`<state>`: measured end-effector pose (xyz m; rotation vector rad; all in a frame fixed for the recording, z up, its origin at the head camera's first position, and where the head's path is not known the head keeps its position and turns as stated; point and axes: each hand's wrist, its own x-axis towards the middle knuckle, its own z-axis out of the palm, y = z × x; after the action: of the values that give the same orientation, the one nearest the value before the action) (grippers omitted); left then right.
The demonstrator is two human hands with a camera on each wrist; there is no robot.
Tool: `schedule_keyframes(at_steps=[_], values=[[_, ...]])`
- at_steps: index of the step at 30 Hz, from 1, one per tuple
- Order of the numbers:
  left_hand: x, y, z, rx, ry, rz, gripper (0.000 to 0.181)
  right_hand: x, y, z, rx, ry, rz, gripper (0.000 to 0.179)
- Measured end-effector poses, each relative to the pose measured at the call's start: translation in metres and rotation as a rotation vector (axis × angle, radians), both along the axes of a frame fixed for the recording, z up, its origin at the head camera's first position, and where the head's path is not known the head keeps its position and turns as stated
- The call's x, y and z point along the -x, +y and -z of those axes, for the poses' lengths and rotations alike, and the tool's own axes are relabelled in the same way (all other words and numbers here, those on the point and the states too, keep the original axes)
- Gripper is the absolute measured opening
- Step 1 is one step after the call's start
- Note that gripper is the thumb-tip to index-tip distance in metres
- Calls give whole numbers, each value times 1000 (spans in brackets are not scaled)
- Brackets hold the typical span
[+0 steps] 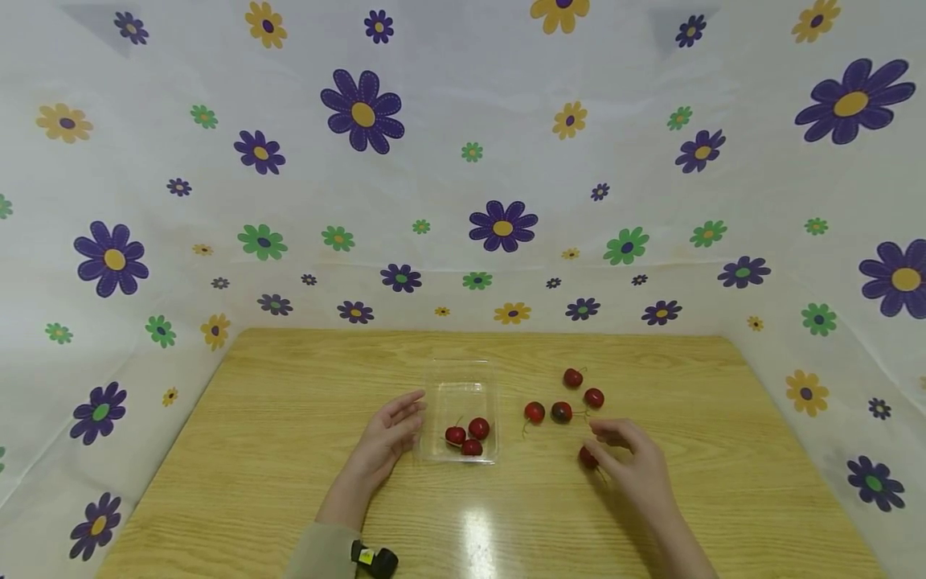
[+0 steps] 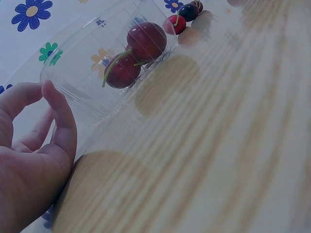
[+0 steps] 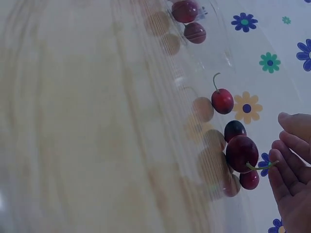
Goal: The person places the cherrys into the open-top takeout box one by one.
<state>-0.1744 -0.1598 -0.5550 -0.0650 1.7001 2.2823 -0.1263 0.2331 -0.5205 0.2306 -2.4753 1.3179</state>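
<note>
Three dark red cherries (image 1: pixel 472 447) lie in the near end of a clear plastic box (image 1: pixel 463 375). At the box's left side is my left hand (image 1: pixel 387 438), fingers loosely bent. In the left wrist view its fingertips (image 2: pixel 51 92) are at the box's rim; I cannot tell whether they touch it. My right hand (image 1: pixel 637 470) hovers on the right, thumb and fingers apart, over a single cherry (image 1: pixel 587 457) with a stem. In the right wrist view that cherry (image 3: pixel 242 153) is just beside the fingers, its stem tip close to them, and nothing shows in the hand.
Several more cherries lie between the box and my right hand, among them a red one (image 1: pixel 534 412), a darker one (image 1: pixel 561 412) and one farther back (image 1: pixel 573 378). The wooden table (image 1: pixel 304 394) meets a flower-printed cloth (image 1: pixel 434 185) at the back and sides.
</note>
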Motion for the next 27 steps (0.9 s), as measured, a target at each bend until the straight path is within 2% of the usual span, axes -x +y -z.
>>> schedule_keyframes(at_steps=[19,27], values=[[-1,0,-1,4,-3,-1,57,-5,13,2,-36,-227,22,29],[-1,-1,-1,4,-3,3,57,-7,13,6,-20,-263,16,31]])
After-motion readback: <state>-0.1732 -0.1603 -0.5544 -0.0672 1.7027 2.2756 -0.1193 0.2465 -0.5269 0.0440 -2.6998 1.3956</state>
